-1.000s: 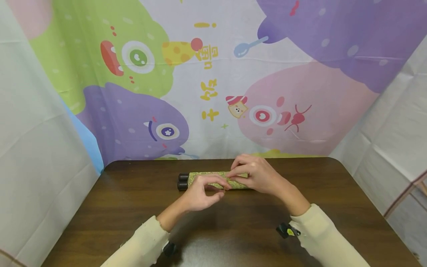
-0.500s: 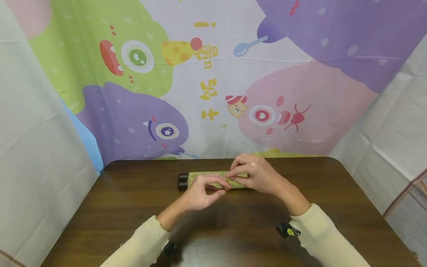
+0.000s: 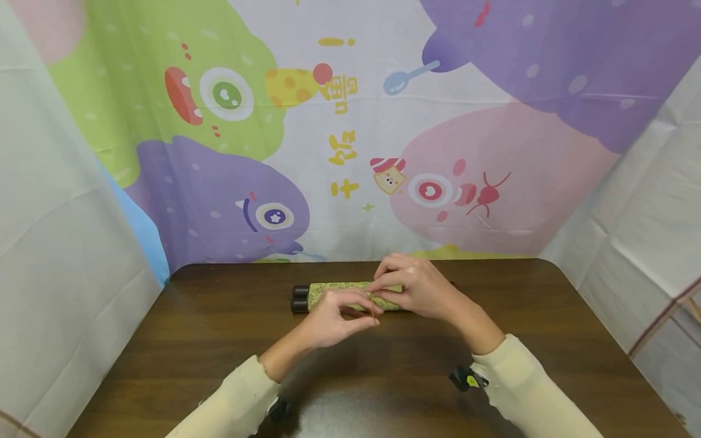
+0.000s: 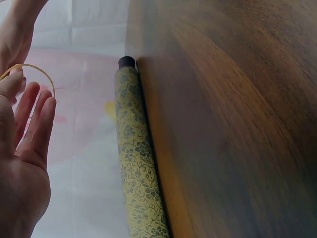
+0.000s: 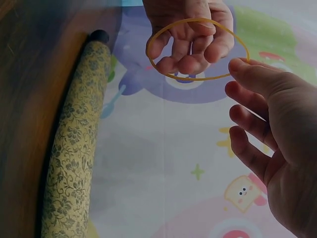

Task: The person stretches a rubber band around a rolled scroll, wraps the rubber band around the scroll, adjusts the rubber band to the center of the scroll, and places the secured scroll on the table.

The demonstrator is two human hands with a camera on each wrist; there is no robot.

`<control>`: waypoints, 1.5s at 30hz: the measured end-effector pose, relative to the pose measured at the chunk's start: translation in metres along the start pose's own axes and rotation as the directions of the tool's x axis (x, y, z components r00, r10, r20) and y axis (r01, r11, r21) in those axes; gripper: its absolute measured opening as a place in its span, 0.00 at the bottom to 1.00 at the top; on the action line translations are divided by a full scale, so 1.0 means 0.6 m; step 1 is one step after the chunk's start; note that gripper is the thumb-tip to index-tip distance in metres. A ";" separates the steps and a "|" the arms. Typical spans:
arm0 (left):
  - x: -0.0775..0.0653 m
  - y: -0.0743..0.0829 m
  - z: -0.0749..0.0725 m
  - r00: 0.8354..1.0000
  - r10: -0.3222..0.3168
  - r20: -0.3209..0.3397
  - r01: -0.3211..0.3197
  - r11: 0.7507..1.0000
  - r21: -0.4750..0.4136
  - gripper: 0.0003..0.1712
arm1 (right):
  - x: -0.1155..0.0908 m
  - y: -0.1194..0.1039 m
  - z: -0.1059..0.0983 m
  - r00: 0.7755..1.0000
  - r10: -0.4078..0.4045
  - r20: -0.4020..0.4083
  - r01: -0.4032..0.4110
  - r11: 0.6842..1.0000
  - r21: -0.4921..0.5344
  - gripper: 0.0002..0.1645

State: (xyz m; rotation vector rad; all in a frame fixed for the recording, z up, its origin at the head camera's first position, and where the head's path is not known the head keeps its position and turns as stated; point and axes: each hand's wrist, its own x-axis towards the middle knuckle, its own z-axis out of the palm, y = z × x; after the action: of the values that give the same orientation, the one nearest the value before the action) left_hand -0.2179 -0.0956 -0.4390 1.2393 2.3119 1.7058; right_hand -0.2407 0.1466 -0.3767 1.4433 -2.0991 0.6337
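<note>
A thin yellow rubber band [image 5: 199,78] is stretched between my two hands, forming an open loop in the right wrist view. My right hand [image 3: 424,289] pinches one side of it between thumb and index finger. The far side passes around the fingers and thumb of my left hand [image 3: 331,319], which are spread apart and fairly straight inside the loop. Just beyond and below both hands lies a yellow-green floral scroll [image 3: 319,295], rolled from both ends, with black knobs [image 3: 299,298] at its left end. My hands hide part of it in the head view.
The scroll lies on a dark brown wooden table [image 3: 230,340] near its back edge. Behind the table hangs a cloth [image 3: 361,237] with cartoon monsters. Pale cloth walls [image 3: 646,267] stand on both sides.
My right hand has shifted slightly left. My left thumb and fingers have parted, and the rubber band between the hands is wider and shows more clearly. The scroll stays put.
</note>
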 end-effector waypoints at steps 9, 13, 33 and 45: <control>0.002 0.002 0.004 1.000 0.009 0.007 -0.009 1.000 0.014 0.06 | 0.003 -0.001 0.003 1.000 0.022 -0.011 -0.022 1.000 0.004 0.11; 0.002 0.003 0.005 1.000 -0.016 0.012 0.016 1.000 0.005 0.06 | 0.005 0.000 0.003 0.999 0.040 -0.019 -0.040 0.999 0.000 0.11; 0.004 -0.001 0.000 0.992 0.114 -0.056 -0.110 0.991 0.078 0.05 | -0.003 0.007 0.006 0.994 0.108 -0.014 -0.108 0.994 -0.006 0.11; 0.005 0.000 -0.003 0.992 0.110 -0.059 -0.104 0.991 0.085 0.04 | -0.008 0.011 0.004 0.992 0.125 0.007 -0.124 0.992 -0.020 0.11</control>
State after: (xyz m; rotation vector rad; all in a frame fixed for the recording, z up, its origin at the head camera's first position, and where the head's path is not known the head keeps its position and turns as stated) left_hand -0.2210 -0.0952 -0.4368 1.3666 2.4155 1.7233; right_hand -0.2460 0.1505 -0.3820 1.3143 -2.2089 0.6535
